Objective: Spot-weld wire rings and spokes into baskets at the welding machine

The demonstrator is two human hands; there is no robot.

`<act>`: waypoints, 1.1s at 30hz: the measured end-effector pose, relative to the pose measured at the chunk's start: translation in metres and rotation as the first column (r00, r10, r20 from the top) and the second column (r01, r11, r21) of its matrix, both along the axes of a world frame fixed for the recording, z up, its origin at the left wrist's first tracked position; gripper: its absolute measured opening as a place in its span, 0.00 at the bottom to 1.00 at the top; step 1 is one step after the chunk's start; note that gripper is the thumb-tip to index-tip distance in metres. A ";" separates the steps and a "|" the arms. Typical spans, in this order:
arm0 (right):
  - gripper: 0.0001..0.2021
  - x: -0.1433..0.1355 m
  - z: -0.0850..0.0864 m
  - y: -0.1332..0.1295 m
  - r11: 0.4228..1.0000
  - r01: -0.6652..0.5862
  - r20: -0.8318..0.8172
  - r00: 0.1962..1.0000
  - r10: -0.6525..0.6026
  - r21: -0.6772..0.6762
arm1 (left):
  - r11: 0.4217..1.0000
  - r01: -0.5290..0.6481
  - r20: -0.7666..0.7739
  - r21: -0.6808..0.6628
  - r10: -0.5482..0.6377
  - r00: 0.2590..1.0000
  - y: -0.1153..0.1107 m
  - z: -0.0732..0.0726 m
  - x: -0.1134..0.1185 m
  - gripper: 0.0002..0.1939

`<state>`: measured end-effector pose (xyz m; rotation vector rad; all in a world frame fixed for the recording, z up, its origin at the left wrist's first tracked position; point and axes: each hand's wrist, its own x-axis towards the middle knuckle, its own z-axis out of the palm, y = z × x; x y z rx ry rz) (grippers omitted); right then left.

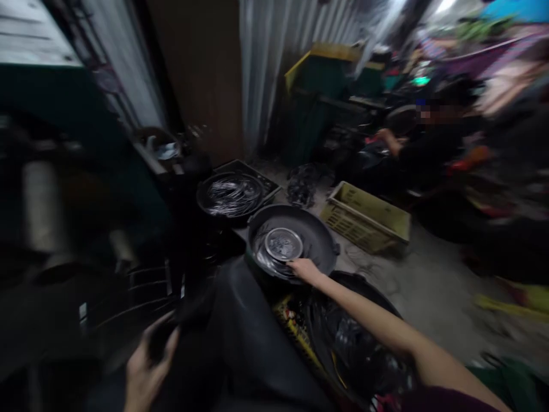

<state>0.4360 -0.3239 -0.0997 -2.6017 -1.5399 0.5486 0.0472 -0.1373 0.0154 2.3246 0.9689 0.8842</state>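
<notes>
My right hand (305,270) reaches into a wide black basin (319,234), fingers pressed together at the near rim of a small round metal dish (283,245). Whether they grip the rim or a small piece beside it cannot be made out. Shiny thin bits lie in the dish, and dark strips lie around it. At the lower left, my left hand (150,357) is curved, its thumb and fingers apart around a dark gap. Blur and darkness hide whether anything dark is in it.
Behind the basin stands another round pan (231,194) full of shiny wire-like strands. A yellow crate (366,220) sits on the floor to the right. Below my right arm is a dark tub (364,337) with black glossy material. Another person (446,131) sits at the right back.
</notes>
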 end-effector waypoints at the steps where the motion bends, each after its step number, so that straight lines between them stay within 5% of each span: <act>1: 0.17 -0.001 0.003 0.000 1.000 -0.004 0.008 1.000 0.004 0.021 | 0.998 0.030 -0.014 -0.056 -0.031 0.999 -0.007 0.001 0.004 0.13; 4: 0.18 0.002 0.022 0.016 0.954 0.138 -0.026 0.990 -0.136 0.266 | 0.959 0.140 -0.004 -0.246 -0.146 0.989 -0.026 0.009 0.029 0.14; 5: 0.18 0.002 0.034 0.027 0.881 0.240 -0.110 0.971 -0.214 0.408 | 0.938 0.189 0.018 -0.291 -0.192 0.981 -0.031 0.013 0.040 0.14; 7: 0.17 -0.006 0.069 0.054 0.628 0.477 -0.414 0.873 -0.258 0.615 | 0.908 0.277 0.075 -0.313 -0.268 0.961 -0.038 0.020 0.063 0.16; 9: 0.18 -0.030 0.116 0.081 0.444 0.661 -0.714 0.697 -0.064 0.606 | 0.894 0.342 0.118 -0.288 -0.322 0.940 -0.043 0.027 0.085 0.19; 11: 0.20 -0.064 0.164 0.104 0.449 0.753 -0.875 0.443 0.197 0.482 | 0.888 0.375 0.165 -0.266 -0.341 0.925 -0.047 0.033 0.103 0.23; 13: 0.22 -0.099 0.203 0.124 0.555 0.733 -0.910 0.224 0.349 0.393 | 0.873 0.391 0.225 -0.292 -0.335 0.915 -0.050 0.038 0.112 0.26; 16: 0.24 -0.137 0.235 0.151 0.675 0.647 -0.908 0.067 0.413 0.355 | 0.809 0.369 0.285 -0.457 -0.260 0.923 -0.051 0.044 0.107 0.23; 20: 0.21 -0.168 0.237 0.182 0.673 0.624 -0.879 0.046 0.474 0.396 | 0.759 0.271 0.356 -0.592 -0.056 0.933 -0.044 0.047 0.086 0.22; 23: 0.19 -0.191 0.217 0.189 0.649 0.493 -0.815 0.352 0.461 0.580 | 0.798 0.132 0.329 -0.588 0.087 0.940 -0.025 0.051 0.065 0.24; 25: 0.20 -0.202 0.199 0.190 0.671 0.325 -0.712 0.542 0.446 0.667 | 0.819 0.112 0.222 -0.563 0.020 0.975 -0.007 0.058 0.041 0.22; 26: 0.20 -0.205 0.190 0.194 0.693 0.271 -0.693 0.568 0.445 0.668 | 0.838 0.129 0.152 -0.531 -0.056 0.987 0.003 0.062 0.025 0.20; 29: 0.22 -0.205 0.171 0.220 0.768 0.309 -0.802 0.433 0.412 0.561 | 0.941 0.123 -0.019 -0.315 -0.135 0.991 0.036 0.076 -0.029 0.20; 33: 0.22 -0.202 0.166 0.274 0.796 0.455 -0.917 0.214 0.338 0.399 | 0.997 -0.062 -0.183 -0.051 0.051 0.982 0.082 0.073 -0.061 0.50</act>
